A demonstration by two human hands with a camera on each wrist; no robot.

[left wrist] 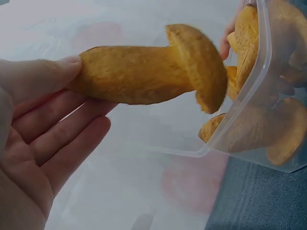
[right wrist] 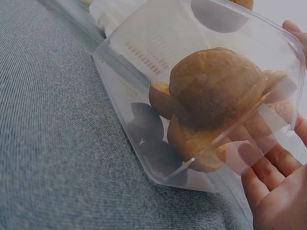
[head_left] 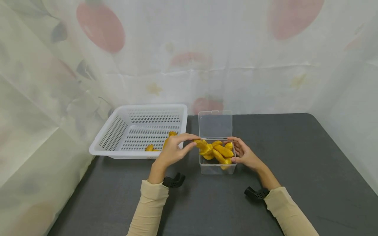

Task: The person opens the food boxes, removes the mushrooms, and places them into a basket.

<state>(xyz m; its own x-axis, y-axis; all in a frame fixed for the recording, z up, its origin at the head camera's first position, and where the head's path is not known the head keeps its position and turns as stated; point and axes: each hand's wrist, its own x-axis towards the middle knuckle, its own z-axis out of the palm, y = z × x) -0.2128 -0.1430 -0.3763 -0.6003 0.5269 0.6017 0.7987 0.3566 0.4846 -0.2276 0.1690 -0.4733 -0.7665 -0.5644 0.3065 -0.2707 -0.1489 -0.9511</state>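
My left hand [head_left: 174, 151] pinches a yellow-brown mushroom [left wrist: 139, 74] by the end of its stem, between thumb and fingers. Its cap points toward a clear plastic box [head_left: 218, 169] and reaches over the box's left rim in the head view. Several more mushrooms [head_left: 223, 151] are piled inside, some up at the rim. The hinged lid [head_left: 215, 124] stands raised at the back. My right hand [head_left: 246, 156] holds the box at its right side, thumb near the front and fingers spread toward the back. Through the box wall, mushrooms [right wrist: 213, 91] show in the right wrist view.
A white perforated basket [head_left: 98, 144] stands at the back left, with a few mushrooms [head_left: 149, 147] in its right part. The dark table [head_left: 283, 147] ends against a printed curtain [head_left: 251, 49] at the back. Each wrist wears a black camera mount [head_left: 174, 180].
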